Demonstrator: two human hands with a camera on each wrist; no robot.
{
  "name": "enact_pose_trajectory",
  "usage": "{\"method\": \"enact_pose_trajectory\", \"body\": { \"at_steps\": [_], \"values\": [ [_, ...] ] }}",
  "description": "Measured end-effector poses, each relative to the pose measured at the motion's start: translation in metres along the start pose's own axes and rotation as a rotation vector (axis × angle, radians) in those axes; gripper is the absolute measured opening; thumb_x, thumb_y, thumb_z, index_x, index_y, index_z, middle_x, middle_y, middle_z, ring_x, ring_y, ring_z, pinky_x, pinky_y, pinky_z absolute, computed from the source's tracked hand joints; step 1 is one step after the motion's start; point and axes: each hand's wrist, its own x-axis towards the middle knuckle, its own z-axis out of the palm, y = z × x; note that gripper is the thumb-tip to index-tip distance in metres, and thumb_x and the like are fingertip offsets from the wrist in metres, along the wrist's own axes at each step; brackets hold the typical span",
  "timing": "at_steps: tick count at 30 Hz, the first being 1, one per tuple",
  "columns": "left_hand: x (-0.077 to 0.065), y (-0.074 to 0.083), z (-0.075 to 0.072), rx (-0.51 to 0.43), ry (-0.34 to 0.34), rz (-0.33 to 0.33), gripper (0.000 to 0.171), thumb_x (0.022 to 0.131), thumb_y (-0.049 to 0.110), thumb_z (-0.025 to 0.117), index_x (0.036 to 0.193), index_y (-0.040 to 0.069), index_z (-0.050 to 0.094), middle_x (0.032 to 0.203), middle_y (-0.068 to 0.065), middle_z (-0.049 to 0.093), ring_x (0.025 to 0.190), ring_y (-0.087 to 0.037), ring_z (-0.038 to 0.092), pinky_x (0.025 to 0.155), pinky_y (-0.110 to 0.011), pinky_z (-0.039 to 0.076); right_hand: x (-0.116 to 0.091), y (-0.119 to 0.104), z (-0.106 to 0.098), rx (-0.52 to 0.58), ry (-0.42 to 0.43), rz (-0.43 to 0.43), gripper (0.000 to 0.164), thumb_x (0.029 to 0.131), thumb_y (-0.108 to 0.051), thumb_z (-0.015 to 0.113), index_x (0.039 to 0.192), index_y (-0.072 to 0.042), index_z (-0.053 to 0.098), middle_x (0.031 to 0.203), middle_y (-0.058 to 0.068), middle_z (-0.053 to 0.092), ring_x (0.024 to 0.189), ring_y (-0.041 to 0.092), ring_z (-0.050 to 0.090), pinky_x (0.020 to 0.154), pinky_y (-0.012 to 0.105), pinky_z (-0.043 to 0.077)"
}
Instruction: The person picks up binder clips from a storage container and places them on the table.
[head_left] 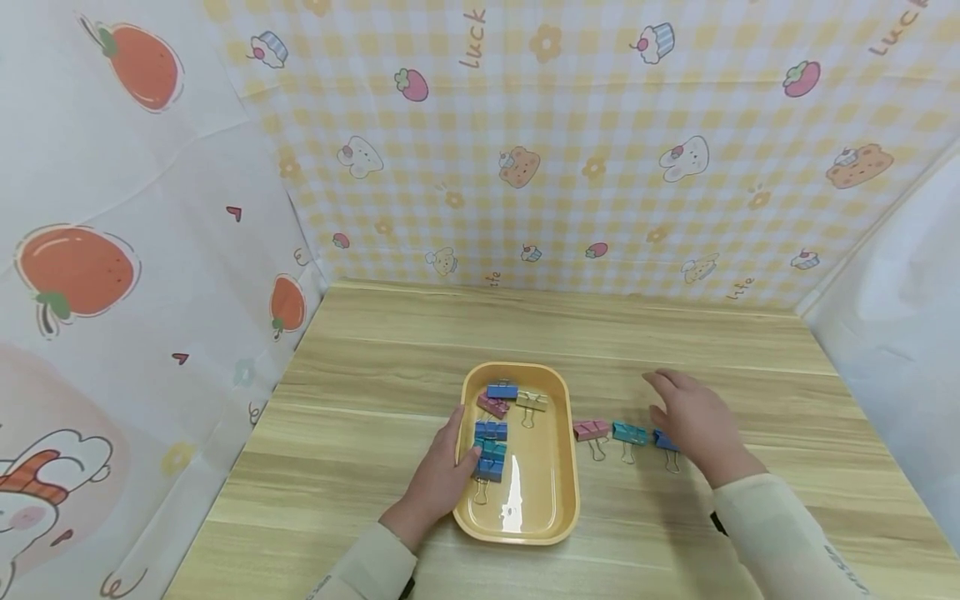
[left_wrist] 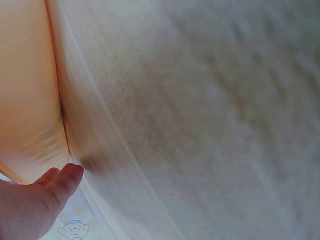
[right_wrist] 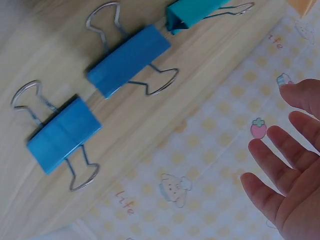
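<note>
My left hand (head_left: 438, 475) holds the left wall of a yellow plastic tray (head_left: 573, 475), thumb over the rim, fingers along the outside. Several binder clips lie in the tray, including a yellow one (head_left: 531, 402), a pink one (head_left: 492, 407) and a blue one (head_left: 502, 391). To its right runs a row: a pink binder clip (head_left: 591, 430), a teal one (head_left: 629, 433) and a blue one (head_left: 664, 442). Above the row's right end hovers my right hand (head_left: 697, 425), fingers loosely spread, holding nothing. A second blue binder clip (right_wrist: 64, 135) shows in the right wrist view; the hand hides it from the head view.
The wood-grain tabletop (head_left: 375, 358) extends around the tray. A yellow checked cloth (head_left: 555, 208) hangs at the back, with a white printed cloth (head_left: 172, 250) at the left and a pale sheet (head_left: 892, 275) at the right.
</note>
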Motion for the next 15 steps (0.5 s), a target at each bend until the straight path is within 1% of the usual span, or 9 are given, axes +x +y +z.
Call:
{"method": "enact_pose_trajectory", "body": {
  "at_steps": [7,11,15],
  "values": [
    [0.000,-0.002,0.001,0.007,0.007,0.002,0.066,0.091,0.028,0.048,0.145,0.022,0.011,0.144,-0.014,0.025,0.129,-0.032,0.028,0.103,-0.048,0.026,0.008,-0.014,-0.001,0.033,0.012,-0.032,0.049,0.075,-0.010,0.069,0.120,-0.001,0.053,0.117,0.020,0.054,0.102,0.038,0.053,0.082,0.050,0.045],
    [0.000,-0.002,0.001,0.002,0.007,-0.002,0.066,0.091,0.028,0.048,0.145,0.023,0.011,0.144,-0.014,0.025,0.129,-0.032,0.028,0.102,-0.049,0.027,0.012,-0.020,0.002,0.038,0.040,-0.063,0.050,0.074,-0.011,0.069,0.120,-0.002,0.053,0.116,0.018,0.055,0.101,0.036,0.054,0.080,0.048,0.046],
    [0.000,-0.002,0.001,0.000,0.004,0.000,0.066,0.091,0.028,0.048,0.145,0.023,0.010,0.144,-0.014,0.025,0.129,-0.033,0.028,0.102,-0.049,0.027,0.017,-0.030,0.003,0.036,0.047,-0.082,0.051,0.074,-0.012,0.070,0.121,-0.004,0.052,0.117,0.016,0.054,0.099,0.035,0.055,0.079,0.047,0.047]
  ]
}}
